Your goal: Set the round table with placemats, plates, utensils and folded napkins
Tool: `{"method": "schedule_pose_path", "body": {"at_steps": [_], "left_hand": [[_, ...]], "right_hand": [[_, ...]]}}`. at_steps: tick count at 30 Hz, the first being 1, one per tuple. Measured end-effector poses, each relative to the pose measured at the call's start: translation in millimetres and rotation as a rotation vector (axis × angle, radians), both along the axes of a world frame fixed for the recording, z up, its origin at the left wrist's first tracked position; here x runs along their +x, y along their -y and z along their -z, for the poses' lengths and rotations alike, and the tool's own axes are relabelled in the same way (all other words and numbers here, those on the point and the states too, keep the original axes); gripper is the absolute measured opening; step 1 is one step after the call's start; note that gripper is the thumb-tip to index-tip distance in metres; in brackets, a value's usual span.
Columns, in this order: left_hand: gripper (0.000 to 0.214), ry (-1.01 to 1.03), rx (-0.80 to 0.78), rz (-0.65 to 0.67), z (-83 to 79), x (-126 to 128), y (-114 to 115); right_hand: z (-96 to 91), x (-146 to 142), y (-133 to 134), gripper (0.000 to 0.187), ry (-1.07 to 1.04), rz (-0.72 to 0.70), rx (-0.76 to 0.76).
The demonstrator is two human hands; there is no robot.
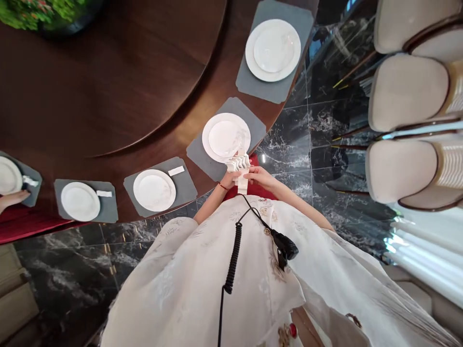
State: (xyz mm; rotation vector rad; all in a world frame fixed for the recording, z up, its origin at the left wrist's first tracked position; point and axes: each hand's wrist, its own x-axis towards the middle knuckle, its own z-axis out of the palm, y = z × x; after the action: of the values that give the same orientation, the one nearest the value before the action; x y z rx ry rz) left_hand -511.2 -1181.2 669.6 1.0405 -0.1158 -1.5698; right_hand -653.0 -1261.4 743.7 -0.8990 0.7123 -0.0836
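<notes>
My left hand (228,180) is closed round a bunch of white wavy chopstick rests (237,162), held in front of my waist at the table's edge. The fingers of my right hand (261,177) pinch a single chopstick rest (242,185) beside the bunch. Just beyond my hands, a stacked pair of white plates (226,137) lies on a grey placemat (197,150). To the left, similar rests lie beside plates: one rest (176,170) on the nearer mat and another rest (104,193) farther along.
A dark wooden round table (213,94) with a raised turntable (144,72) curves ahead, a green plant (36,12) on it. Another person's hand (15,198) is at the far-left setting. Pale chairs (408,91) stand right on dark marble floor (289,144). A black coiled cord (235,250) hangs from my clothes.
</notes>
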Motion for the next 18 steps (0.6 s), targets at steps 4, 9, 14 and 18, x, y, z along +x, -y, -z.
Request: {"method": "schedule_pose_path", "body": {"at_steps": [4,9,14,18], "left_hand": [[0.039,-0.023,0.006,-0.184,14.2,-2,-1],[0.040,-0.135,0.077,-0.502,35.6,7,-18],[0.053,-0.089,0.291,-0.852,69.9,21,-37],[0.059,-0.070,0.391,-0.984,91.7,25,-38]], "right_hand": [[3.0,4,38,0.034,-0.016,-0.112,0.090],[36.3,22,110,0.030,-0.075,-0.005,-0.023],[105.4,62,182,0.012,-0.330,0.026,-0.388],[142.7,85,204,0.007,-0.438,-0.057,-0.548]]}}
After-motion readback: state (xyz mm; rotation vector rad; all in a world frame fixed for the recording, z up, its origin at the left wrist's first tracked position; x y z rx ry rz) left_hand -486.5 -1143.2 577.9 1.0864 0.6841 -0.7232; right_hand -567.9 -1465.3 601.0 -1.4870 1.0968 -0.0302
